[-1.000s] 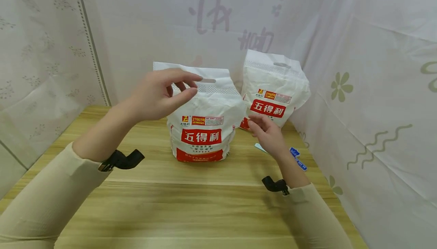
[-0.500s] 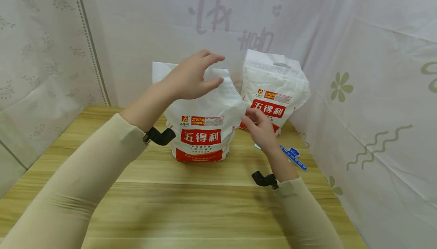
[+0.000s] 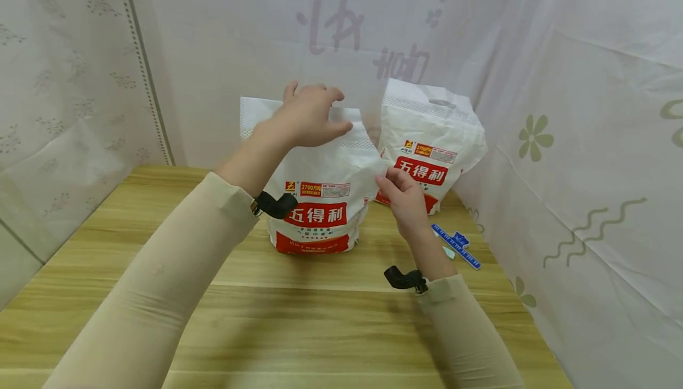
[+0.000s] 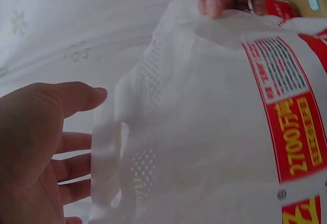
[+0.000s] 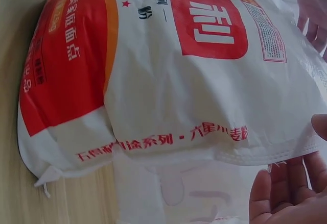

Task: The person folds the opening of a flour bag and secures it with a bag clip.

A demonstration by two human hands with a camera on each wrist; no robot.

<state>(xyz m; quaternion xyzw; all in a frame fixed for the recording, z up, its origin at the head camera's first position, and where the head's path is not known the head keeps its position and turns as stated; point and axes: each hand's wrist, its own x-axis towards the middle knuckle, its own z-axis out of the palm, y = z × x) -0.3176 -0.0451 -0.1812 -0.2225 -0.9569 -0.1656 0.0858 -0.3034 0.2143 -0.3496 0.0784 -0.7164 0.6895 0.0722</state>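
Observation:
A white and red flour bag (image 3: 331, 166) stands upright on the wooden table, its handle slot (image 4: 122, 163) in the flat top strip. My left hand (image 3: 306, 117) is at that top edge. In the left wrist view its thumb (image 4: 82, 97) stands apart from the strip, and the other fingers reach behind it. My right hand (image 3: 409, 202) pinches the bag's right side edge. The right wrist view has the thumb (image 5: 320, 126) on the front face and the curled fingers below the edge.
A second flour bag (image 3: 432, 125) of the same print stands behind to the right, near the patterned curtain (image 3: 587, 140). A blue clip (image 3: 460, 248) and a pale teal strip (image 3: 446, 249) lie on the table (image 3: 299, 329) beside my right wrist.
My left hand has moved right along the bag's top, and its fingers now reach behind the top edge. My right hand has moved left onto the bag's side edge.

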